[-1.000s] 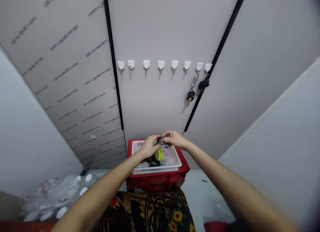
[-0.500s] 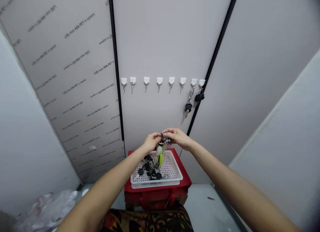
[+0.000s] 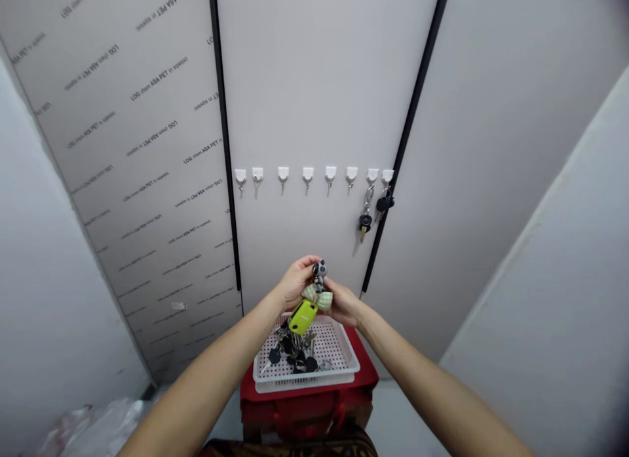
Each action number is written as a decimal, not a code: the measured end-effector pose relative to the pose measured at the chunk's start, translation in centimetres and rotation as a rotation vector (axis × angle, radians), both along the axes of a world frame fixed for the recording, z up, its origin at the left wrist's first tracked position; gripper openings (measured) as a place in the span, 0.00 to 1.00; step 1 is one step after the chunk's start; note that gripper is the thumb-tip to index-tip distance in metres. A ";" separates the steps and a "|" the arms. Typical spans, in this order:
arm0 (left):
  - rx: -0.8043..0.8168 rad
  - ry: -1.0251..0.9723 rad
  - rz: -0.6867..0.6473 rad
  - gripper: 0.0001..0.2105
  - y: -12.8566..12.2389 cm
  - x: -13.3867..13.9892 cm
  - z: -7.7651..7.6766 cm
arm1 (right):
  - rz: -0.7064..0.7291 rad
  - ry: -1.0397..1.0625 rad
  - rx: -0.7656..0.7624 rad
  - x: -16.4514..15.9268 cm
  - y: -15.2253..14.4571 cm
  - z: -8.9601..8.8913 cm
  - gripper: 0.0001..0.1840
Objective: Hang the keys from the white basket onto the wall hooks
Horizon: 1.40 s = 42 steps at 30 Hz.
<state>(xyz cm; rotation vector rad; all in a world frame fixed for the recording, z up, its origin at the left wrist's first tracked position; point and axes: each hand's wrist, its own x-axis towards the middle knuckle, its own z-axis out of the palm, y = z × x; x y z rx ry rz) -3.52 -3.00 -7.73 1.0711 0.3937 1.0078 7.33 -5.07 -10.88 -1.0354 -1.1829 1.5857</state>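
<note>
Above the basket, both hands hold a keychain with a small grey figure at its top, a pale green checked bow and a yellow-green car key fob hanging below. My left hand pinches it near the figure from the left. From the right, the fingers of my right hand are closed at the bow and partly hidden behind it. Beneath them, a white plastic basket contains several black-headed keys in a tangled heap.
A row of white adhesive hooks runs across the wall panel. Keys hang from the second hook from the right, and black keys from the rightmost. The basket stands on a red box. Clear plastic lies at lower left.
The keychain has turned, so its figure, bow and fob now show plainly. My right hand has moved down from the top of the keychain to the bow. The view has shifted slightly.
</note>
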 end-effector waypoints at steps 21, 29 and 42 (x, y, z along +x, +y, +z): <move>0.252 0.309 0.201 0.10 2.4 3.8 0.2 | -0.690 -0.650 0.758 2.9 1.4 5.0 0.06; 0.177 0.387 0.141 0.29 0.9 3.1 -2.7 | -0.814 -0.210 0.611 3.6 1.6 6.0 0.11; -0.150 0.396 -0.200 0.19 -0.5 3.3 -4.7 | -0.831 0.024 0.570 3.1 0.7 8.3 0.11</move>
